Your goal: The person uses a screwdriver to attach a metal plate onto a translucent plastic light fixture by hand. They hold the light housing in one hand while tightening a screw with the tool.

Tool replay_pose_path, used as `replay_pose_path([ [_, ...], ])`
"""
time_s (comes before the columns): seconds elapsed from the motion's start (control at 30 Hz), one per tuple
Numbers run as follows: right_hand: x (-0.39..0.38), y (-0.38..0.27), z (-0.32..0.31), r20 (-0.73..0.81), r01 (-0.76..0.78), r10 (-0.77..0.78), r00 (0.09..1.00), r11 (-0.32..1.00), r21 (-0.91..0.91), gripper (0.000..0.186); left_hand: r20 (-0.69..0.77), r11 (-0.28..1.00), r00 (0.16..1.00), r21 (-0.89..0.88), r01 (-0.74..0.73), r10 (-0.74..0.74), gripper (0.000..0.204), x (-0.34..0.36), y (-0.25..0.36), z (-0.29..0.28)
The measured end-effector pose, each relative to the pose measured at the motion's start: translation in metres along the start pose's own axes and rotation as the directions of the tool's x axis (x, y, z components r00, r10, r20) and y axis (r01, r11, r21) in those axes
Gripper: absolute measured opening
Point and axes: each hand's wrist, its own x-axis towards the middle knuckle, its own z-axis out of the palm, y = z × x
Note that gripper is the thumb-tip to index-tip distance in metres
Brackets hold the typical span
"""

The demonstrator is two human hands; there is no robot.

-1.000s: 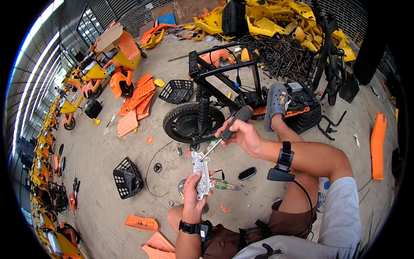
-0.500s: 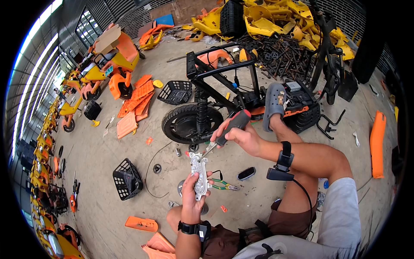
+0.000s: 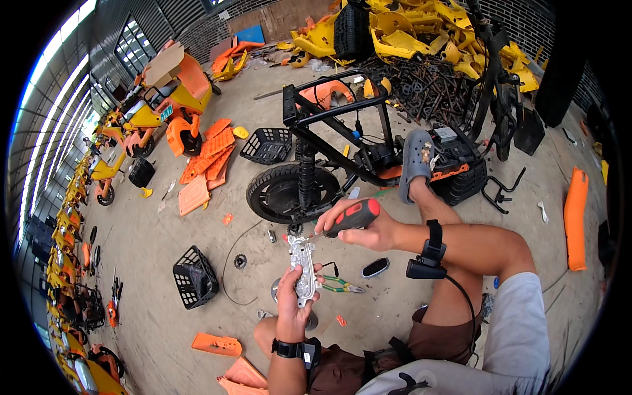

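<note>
My left hand [image 3: 288, 297] is closed around the lower end of an oblong silver part [image 3: 302, 263], holding it upright with small recesses and mounting tabs showing. In my right hand [image 3: 368, 232] is a screwdriver [image 3: 354, 218] with a black and red handle. Its shaft points down to the left, toward the upper end of the silver part. Fingers partly hide the shaft, and I cannot tell whether the tip touches. On the floor just right of my left hand lie pliers [image 3: 341, 286] with green and yellow handles.
Ahead stands a stripped black scooter frame [image 3: 336, 115] with its rear wheel [image 3: 289, 191]. Black baskets [image 3: 195, 276], a small sprocket [image 3: 240, 261] and orange panels [image 3: 217, 343] lie on the floor. Yellow panels [image 3: 401, 39] and dark metal parts [image 3: 421, 89] are piled at the back.
My right hand has moved slightly down, and the screwdriver lies flatter. Its shaft has shifted from the face of the silver part toward its upper right edge. My left hand stays nearly still.
</note>
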Motion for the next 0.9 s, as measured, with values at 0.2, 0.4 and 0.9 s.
replay_pose_path([
  [0.2, 0.002, -0.002, 0.003, -0.044, 0.143, -0.159, 0.986, 0.956, -0.256, 0.023, 0.025, 0.962, 0.99, 0.233, -0.14, 0.138, 0.032, 0.001, -0.003, 0.004],
  [0.4, 0.0, -0.016, 0.002, -0.216, -0.122, 0.086, 0.973, 0.98, -0.157, 0.031, 0.006, 0.954, 0.991, 0.268, -0.132, 0.135, 0.032, 0.004, -0.007, 0.005],
  [0.9, -0.003, -0.019, 0.011, -0.156, -0.137, 0.099, 0.983, 0.956, -0.259, 0.025, -0.001, 0.945, 0.995, 0.312, -0.097, 0.102, 0.031, 0.008, -0.013, 0.003],
])
